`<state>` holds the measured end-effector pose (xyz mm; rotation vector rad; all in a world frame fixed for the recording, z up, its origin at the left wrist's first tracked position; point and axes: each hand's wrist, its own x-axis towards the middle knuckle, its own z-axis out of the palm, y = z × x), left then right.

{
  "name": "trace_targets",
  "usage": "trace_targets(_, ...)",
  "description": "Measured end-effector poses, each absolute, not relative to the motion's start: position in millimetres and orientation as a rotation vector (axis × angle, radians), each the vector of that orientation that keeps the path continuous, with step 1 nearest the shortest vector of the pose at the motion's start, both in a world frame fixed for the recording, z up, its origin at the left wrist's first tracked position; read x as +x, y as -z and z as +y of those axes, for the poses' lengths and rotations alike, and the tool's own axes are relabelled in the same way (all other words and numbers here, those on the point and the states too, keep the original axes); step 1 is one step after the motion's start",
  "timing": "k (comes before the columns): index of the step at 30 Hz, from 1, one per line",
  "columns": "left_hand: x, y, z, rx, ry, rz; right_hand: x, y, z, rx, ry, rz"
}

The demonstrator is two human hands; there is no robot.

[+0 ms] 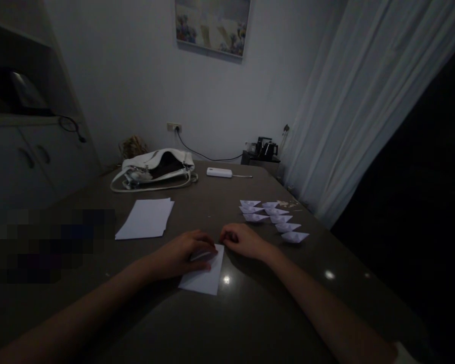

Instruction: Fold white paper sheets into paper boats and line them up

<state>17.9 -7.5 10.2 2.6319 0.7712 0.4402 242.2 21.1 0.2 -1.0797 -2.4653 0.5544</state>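
A dim room surrounds the dark counter [258, 323]. At the frame's lower centre lies white paper [201, 284]; the left hand [189, 254] spreads a loose grip over it. The right hand [245, 240] curls by its top-right corner; whether that grip pinches it, I cannot tell. Even, flat pressure with edges aligned would likely crease it cleanly.

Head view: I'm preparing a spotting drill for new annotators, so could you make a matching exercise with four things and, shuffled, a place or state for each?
Things
1. Left hand
2. Paper boats
3. White handbag
4. Stack of paper

Places or states
A. Set out in two uneven rows
B. Lying flat, edges slightly out of line
C. Over the smaller sheet
D. Top gaping open, dark inside

Right pairs: 1-C, 2-A, 3-D, 4-B
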Motion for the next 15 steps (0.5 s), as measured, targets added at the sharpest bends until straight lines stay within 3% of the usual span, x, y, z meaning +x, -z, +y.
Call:
trace_targets(8, 16.6, -8.1, -6.8, 2.594, -0.454, 0.773, 241.5, 3.2, 20.9, -1.112, -0.477, -2.465)
trace_targets(15, 17.0, -7.8, -6.3, 2.562, -0.467, 0.77, 245.2, -1.5, 19.8, -1.024, -0.617, -2.509)
